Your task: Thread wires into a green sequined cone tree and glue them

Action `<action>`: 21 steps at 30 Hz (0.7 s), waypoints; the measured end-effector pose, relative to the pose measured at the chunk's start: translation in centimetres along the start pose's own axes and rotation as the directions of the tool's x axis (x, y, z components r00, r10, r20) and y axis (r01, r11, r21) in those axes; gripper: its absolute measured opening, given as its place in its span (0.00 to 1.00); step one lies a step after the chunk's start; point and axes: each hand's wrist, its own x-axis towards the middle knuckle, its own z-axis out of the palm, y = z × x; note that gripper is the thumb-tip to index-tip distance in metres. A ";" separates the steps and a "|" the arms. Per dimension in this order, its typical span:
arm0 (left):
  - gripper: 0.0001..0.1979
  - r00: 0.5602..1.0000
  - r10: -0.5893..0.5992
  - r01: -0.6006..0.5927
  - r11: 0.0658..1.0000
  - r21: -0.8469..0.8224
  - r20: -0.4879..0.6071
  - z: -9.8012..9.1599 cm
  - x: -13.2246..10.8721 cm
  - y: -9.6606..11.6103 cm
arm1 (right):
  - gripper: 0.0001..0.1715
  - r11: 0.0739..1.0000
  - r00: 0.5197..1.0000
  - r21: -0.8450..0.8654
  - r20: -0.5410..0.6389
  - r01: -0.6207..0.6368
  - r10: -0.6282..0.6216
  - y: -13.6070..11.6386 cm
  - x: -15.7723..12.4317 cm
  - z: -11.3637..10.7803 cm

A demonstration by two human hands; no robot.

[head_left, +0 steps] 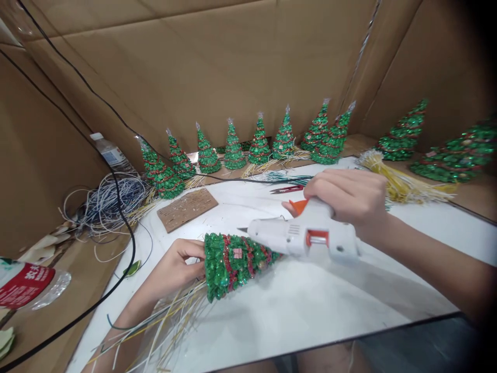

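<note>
My left hand [180, 264] grips a small artificial Christmas tree [236, 267] by its base, the tree lying on its side with its tip to the right. Red garland and a small pink gift ornament [237, 253] decorate it. Yellow and white wires [171, 321] trail from its base past my left wrist. In my right hand [345, 194] is a white glue gun [306, 233], fingers wrapped round its handle near the orange trigger [298, 206]. The nozzle [243, 229] points left, just above the tree's upper side; whether it touches cannot be made out.
Several finished-looking trees [233, 145] stand along the cardboard wall [217, 77]. A brown board [188, 210], thread snips [287, 189] and a wire bundle [404, 181] lie on the white tabletop [272, 321]. Tangled wires [116, 202], bottles [33, 285] and a black cable [134, 243] are at left.
</note>
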 end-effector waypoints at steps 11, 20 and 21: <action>0.06 1.000 0.012 -0.012 1.000 0.022 -0.005 0.0 0.1 -0.1 | 0.11 0.969 0.773 -0.087 0.589 -0.232 0.238 1.2 -5.2 4.2; 0.05 1.000 0.012 -0.011 0.999 0.043 -0.008 0.1 0.3 -0.1 | 0.15 0.946 0.653 0.008 0.725 -0.325 0.218 0.9 -6.9 7.6; 0.05 1.000 0.011 -0.011 0.999 0.043 -0.005 0.1 0.3 -0.1 | 0.16 0.942 0.650 0.020 0.729 -0.335 0.215 0.9 -7.0 7.7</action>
